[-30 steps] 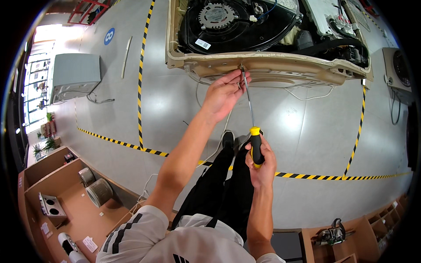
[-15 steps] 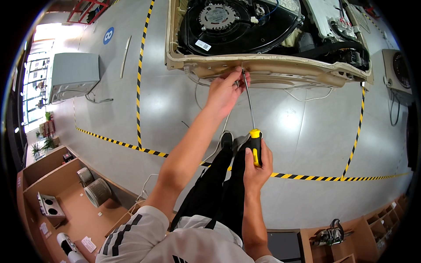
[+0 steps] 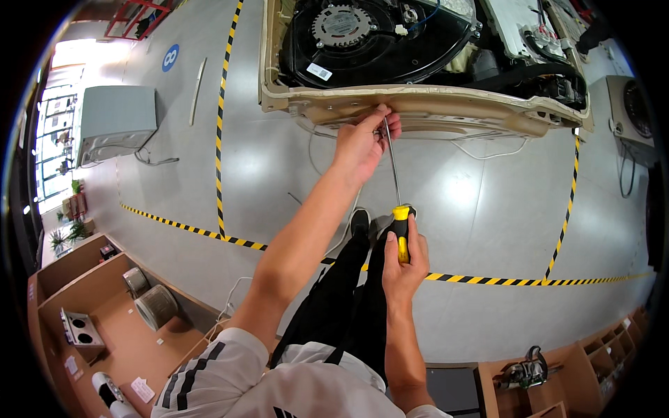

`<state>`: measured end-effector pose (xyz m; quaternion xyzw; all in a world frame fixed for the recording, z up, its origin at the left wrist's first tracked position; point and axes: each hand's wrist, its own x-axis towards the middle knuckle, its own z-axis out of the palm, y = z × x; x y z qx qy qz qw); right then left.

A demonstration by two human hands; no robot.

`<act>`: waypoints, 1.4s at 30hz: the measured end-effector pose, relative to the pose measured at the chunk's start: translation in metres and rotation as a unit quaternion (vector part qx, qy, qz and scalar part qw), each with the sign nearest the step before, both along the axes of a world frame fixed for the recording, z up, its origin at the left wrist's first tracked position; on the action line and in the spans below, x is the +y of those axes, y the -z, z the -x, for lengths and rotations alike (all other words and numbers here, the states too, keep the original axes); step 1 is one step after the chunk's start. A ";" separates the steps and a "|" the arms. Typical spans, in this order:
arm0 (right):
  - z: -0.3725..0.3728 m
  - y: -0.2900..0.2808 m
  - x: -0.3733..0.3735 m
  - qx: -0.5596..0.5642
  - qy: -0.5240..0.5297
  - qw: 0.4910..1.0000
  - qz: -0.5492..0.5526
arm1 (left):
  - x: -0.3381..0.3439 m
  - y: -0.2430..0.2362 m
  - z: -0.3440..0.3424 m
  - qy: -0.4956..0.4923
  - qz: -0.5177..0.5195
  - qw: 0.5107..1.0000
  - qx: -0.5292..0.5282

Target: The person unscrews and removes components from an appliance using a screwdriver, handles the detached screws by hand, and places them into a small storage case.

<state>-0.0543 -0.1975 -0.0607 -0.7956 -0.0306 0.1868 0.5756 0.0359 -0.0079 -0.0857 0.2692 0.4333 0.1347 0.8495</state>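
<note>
Nearest to us we record the person's striped pale sleeve (image 3: 216, 369). Just beyond, the right hand (image 3: 404, 274) is wrapped around the black-and-yellow handle of a screwdriver (image 3: 401, 213) — thumb laid along the grip. We find the tool pointing away from the body, its long metal shaft running up to the near panel of an opened tan appliance casing (image 3: 446, 99). There the left hand (image 3: 359, 150) has its thumb and fingers gathered about the shaft's far end; we cannot tell whether they pinch it (the fingers screen the tip from view). Below the tool we note a dark shoe (image 3: 360, 221) on the grey floor. Within the casing, past the panel, we observe a black rounded housing (image 3: 390, 63) bearing a white label (image 3: 319, 72) and — farther back — a toothed metal disc (image 3: 341, 26).
</note>
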 end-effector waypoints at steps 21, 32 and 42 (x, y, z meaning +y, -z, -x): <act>0.008 -0.018 -0.044 0.296 0.084 0.929 -0.205 | -0.007 0.009 0.042 0.010 0.168 0.983 -0.070; 0.003 -0.026 -0.063 0.459 0.095 0.817 -0.336 | 0.003 -0.014 0.067 0.067 0.144 0.980 -0.121; 0.002 -0.027 -0.076 0.469 0.090 0.816 -0.325 | 0.006 -0.025 0.080 0.102 0.067 0.979 -0.164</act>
